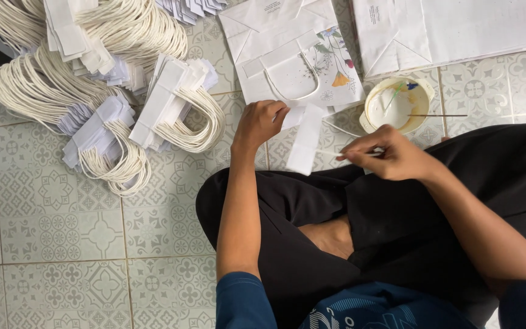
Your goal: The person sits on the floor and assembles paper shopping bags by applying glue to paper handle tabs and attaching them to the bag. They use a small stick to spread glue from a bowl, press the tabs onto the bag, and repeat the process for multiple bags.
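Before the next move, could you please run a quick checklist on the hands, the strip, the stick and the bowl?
1. Left hand grips the white strip: ok.
2. Right hand pinches the thin stick: ok.
3. Stick tip lies on the strip: cannot tell; it looks close.
4. Bowl upright beside the right hand, with whitish paste inside: ok.
5. Paper bag lies flat on the floor, a handle on it: ok.
6. More handles lie piled near the left hand: ok.
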